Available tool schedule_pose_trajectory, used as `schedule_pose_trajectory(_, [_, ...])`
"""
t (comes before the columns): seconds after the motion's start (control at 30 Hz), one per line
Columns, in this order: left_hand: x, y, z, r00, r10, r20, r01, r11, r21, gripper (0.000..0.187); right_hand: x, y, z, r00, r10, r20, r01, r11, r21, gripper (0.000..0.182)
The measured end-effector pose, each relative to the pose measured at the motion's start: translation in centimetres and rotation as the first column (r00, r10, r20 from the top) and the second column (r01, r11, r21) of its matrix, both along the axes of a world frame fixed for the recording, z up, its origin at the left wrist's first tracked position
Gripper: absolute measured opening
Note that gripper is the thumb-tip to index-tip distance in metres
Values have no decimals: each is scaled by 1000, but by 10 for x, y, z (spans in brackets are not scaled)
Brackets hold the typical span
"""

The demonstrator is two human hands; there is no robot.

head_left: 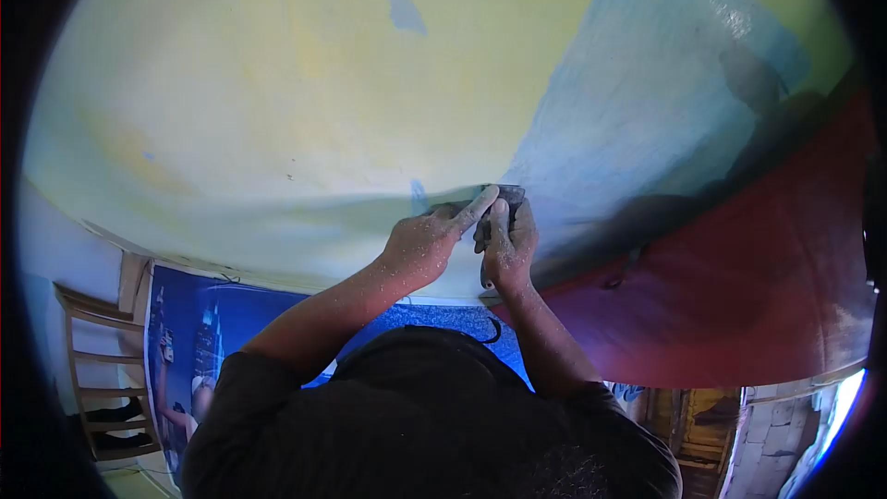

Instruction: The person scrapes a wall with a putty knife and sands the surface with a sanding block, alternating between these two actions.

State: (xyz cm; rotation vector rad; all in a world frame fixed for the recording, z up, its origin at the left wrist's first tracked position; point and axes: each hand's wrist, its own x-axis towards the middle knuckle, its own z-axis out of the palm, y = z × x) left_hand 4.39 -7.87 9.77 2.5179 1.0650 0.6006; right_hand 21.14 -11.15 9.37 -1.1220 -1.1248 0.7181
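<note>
My right hand (509, 245) is wrapped round a dark flat-bladed scraper (512, 192), its thumb laid along the tool. The end of a handle shows below that hand. My left hand (427, 242) comes in from the left, with the index finger stretched onto the scraper's blade and the other fingers curled and partly hidden. The blade's edge is against a large painted surface (351, 111), at the border between pale yellow paint and a bluish patch (628, 83). Pale dust covers both hands and forearms.
A dark red panel or sheet (730, 286) borders the painted surface at the right. Lower left are a wooden ladder-like rack (103, 356) and a blue poster (185, 314). Wooden shelving (698, 434) and a block wall (774, 439) stand at lower right.
</note>
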Motion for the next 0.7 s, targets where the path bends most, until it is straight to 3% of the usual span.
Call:
schedule_pose_trajectory(0.2, [1, 6, 0, 999, 13, 44, -18, 992, 122, 97, 4, 3, -3, 1000, 14, -5, -14, 999, -41, 27])
schedule_pose_trajectory(0.37, [0, 2, -1, 997, -8, 73, -2, 991, 131, 96, 1, 4, -5, 999, 22, -34, -22, 1000, -14, 28])
schedule_pose_trajectory(0.47, [1, 3, -6, 1000, 9, 5, -9, 992, 127, 96, 3, 8, -6, 999, 8, -36, -8, 1000, -20, 29])
schedule_pose_trajectory(0.6, [-3, 0, 3, 997, -19, 73, 10, 991, 130, 97, -2, 3, 1, 998, 24, -65, -21, 998, 55, 30])
schedule_pose_trajectory(0.7, [-1, 2, 5, 999, -8, 31, 4, 991, 132, 97, 4, 2, -3, 1000, 13, -1, -13, 1000, -10, 30])
